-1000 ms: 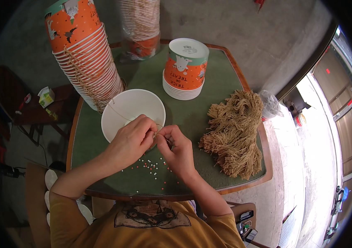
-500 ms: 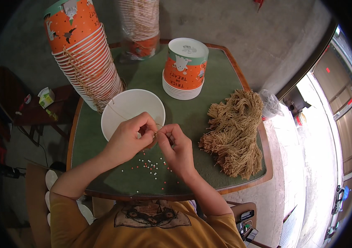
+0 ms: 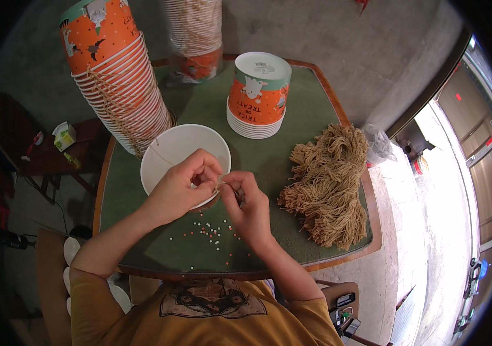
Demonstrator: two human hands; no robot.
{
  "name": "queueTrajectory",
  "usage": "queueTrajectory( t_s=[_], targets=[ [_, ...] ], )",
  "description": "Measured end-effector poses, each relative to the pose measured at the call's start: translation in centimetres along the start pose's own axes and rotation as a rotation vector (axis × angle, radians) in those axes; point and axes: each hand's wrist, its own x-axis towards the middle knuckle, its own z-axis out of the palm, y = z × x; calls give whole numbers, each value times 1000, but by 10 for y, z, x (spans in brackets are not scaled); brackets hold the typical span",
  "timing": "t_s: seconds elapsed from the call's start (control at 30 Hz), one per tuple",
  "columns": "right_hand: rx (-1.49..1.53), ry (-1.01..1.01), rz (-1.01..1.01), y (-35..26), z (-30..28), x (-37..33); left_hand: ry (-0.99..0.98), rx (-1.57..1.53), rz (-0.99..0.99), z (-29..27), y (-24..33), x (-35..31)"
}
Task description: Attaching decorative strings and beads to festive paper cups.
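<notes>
A white-lined paper bucket (image 3: 168,141) stands mouth up in front of me. A thin tan cord (image 3: 164,157) runs from its far left rim across the mouth to my hands. At the near right rim, my left hand (image 3: 178,187) pinches the cord between thumb and fingers. Close against it, my right hand (image 3: 247,206) has thumb and forefinger closed on the same cord's end. The fingertips partly hide the rim and whatever knot or hole is there. Small white and red dots (image 3: 210,230) lie scattered on the green tabletop just below the hands.
A tall leaning stack of orange buckets (image 3: 122,95) with cord handles rises at left. Behind it stands a plastic-wrapped stack (image 3: 194,34). A shorter upside-down stack (image 3: 258,95) sits beyond the bucket. At right lies a thick bundle of tan cords (image 3: 326,184).
My left hand's fingers have lifted and shifted slightly at the rim, still pinching the cord. My right hand stays almost in place. The stacks and cord bundle are unchanged.
</notes>
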Motion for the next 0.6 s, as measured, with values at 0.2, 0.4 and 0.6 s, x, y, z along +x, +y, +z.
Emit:
queueTrajectory(
  t_s=[0.2,0.4,0.6],
  targets=[
    [-189,27,-219,-1,-4,1,-57,-85,-148,-2,6,0],
    [-213,-8,-240,1,-5,0,-53,-93,-166,-1,7,-1],
    [-163,16,-178,1,-4,1,-35,11,-130,2,15,-5]
  ],
)
